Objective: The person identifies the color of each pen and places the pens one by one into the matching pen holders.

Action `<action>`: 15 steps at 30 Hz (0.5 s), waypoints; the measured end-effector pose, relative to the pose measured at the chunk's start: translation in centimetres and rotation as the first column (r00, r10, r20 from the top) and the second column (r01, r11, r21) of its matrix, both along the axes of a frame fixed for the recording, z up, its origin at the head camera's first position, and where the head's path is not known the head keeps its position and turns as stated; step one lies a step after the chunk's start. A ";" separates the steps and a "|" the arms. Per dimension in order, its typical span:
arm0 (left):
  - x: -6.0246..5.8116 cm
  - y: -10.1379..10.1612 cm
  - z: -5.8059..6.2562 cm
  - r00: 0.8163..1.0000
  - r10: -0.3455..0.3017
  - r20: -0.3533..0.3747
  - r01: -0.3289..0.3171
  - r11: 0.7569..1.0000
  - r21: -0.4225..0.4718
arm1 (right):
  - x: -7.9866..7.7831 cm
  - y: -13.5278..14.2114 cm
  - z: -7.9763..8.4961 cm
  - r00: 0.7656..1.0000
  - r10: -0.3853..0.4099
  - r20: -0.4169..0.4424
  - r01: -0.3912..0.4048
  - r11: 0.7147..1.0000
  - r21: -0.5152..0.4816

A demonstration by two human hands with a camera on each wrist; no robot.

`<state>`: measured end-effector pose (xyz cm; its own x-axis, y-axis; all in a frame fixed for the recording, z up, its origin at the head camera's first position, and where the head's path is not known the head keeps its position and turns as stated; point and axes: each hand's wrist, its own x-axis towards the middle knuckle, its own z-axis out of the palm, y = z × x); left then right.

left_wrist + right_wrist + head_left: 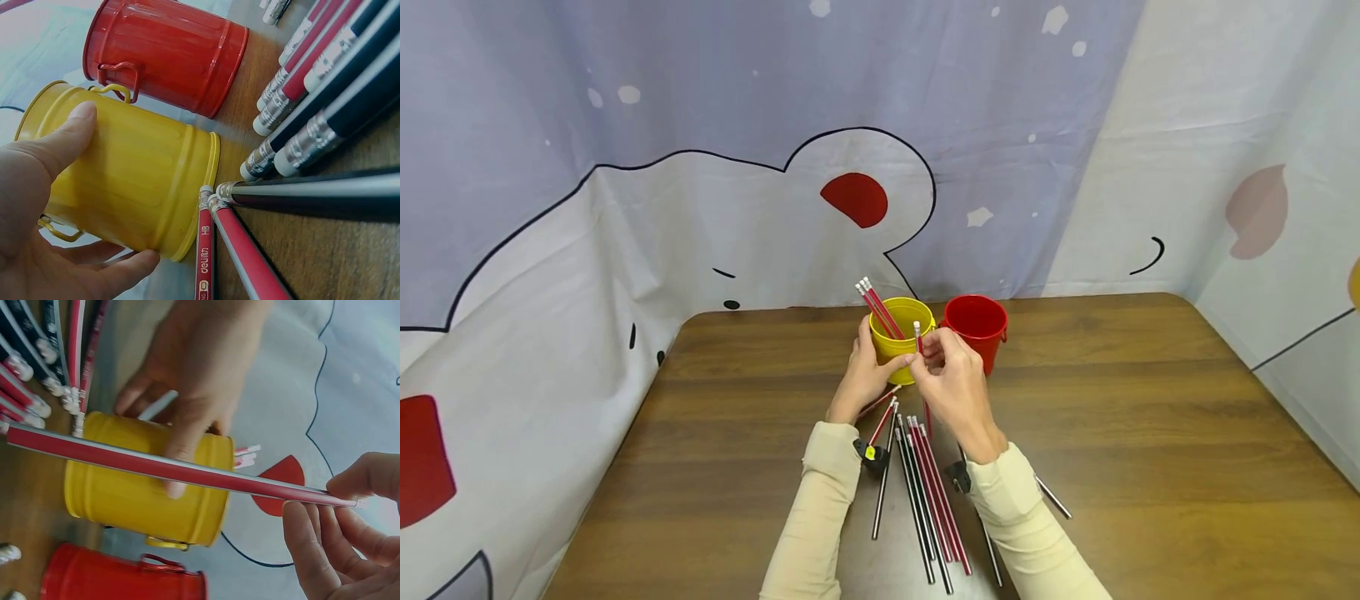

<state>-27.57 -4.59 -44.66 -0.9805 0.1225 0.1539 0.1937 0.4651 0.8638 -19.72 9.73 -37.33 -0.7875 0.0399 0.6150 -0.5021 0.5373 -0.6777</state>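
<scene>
In the head view, my left hand (862,377) holds a small yellow bucket (891,350) round its side, thumb across the front, as the left wrist view also shows. Several red pencils (880,308) stand in that bucket, eraser ends up. With thumb and fingertips my right hand (953,379) pinches one red-and-silver pencil (181,470) near its eraser end. This pencil hangs down in front of the yellow bucket, outside it. Beside the yellow bucket, on its right, stands a red bucket (976,321); no pencils show in its mouth.
Red pencils (943,500) and black pencils (917,508) lie in a loose bunch on the wooden table (1150,433), between my forearms. A few more lie near the yellow bucket's base and beside my right sleeve. A printed cloth (700,225) hangs behind the table.
</scene>
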 end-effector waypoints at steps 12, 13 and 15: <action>-0.1 0.0 0.0 1.000 0.005 0.002 -0.004 1.000 -0.012 | -1.6 -0.5 3.4 0.996 0.001 -0.084 -0.002 1.000 -0.005; -0.1 0.0 -0.1 1.000 0.005 0.005 -0.005 1.000 -0.012 | -1.7 -0.5 3.6 0.996 0.003 -0.092 -0.004 1.000 -0.006; -0.1 0.0 -0.1 1.000 0.009 0.007 -0.009 1.000 -0.011 | -2.0 -0.5 4.0 0.995 0.009 -0.103 -0.010 1.000 -0.009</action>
